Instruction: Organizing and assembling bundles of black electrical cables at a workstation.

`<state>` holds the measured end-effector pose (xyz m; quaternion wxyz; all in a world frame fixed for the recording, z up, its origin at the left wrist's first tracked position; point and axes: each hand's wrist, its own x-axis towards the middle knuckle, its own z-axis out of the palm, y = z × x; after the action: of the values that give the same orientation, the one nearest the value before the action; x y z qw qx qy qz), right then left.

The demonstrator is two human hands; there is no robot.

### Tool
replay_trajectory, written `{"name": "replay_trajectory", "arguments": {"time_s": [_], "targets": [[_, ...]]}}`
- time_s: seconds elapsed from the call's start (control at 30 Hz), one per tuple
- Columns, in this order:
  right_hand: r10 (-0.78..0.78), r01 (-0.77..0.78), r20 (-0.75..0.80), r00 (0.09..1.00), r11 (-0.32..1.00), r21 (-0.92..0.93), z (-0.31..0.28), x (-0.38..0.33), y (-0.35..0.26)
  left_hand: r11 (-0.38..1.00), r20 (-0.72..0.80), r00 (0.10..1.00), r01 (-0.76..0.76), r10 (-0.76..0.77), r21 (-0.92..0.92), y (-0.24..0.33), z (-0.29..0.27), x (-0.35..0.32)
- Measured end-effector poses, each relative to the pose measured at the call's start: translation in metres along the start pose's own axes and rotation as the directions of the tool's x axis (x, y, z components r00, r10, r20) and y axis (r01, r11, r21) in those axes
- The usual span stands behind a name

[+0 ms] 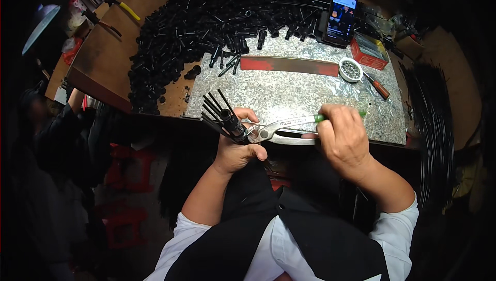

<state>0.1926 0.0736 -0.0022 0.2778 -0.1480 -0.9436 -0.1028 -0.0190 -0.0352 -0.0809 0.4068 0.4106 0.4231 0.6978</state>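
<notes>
Left hand [236, 149]: clenched around a black cylindrical part [231, 121] with several thin black rods fanning up and left from it; held just in front of the bench edge.
Right hand [343, 139]: closed on the green-handled pliers [289, 126], squeezing the handles.
Pliers: steel nose points left and meets the base of the black part, touching it beside the left thumb; whether the nose is fully shut cannot be told.
Bench: metal sheet [310, 95] on a wooden top; the work is held over its near edge.
Stock: large heap of black parts [206, 17] curving along the far and left sides of the bench, well apart from the hands.
Other items: red bar [289, 65] across the sheet, small white bowl [351, 69] of small metal pieces, red tray [369, 51], phone [340, 17] propped upright, screwdriver [376, 86].
Progress (judgement): 1 part in hand under the pliers; no separate finished pile can be made out, so the share done is unclear. The heap suggests many pieces left.
</notes>
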Motion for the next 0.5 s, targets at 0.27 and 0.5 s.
{"name": "replay_trajectory", "arguments": {"time_s": [0.27,0.5], "targets": [[-0.031,-0.126,0.354,0.935,0.903,0.411,0.005,-0.027,-0.006,0.996,0.096,0.991,0.091,-0.090,-0.003,0.003,-0.004,0.006],[-0.420,-0.942,0.848,0.323,-0.230,0.244,-0.009,-0.016,-0.005,0.986,0.198,0.972,0.105,-0.130,0.130,0.012,0.002,0.009]]}}
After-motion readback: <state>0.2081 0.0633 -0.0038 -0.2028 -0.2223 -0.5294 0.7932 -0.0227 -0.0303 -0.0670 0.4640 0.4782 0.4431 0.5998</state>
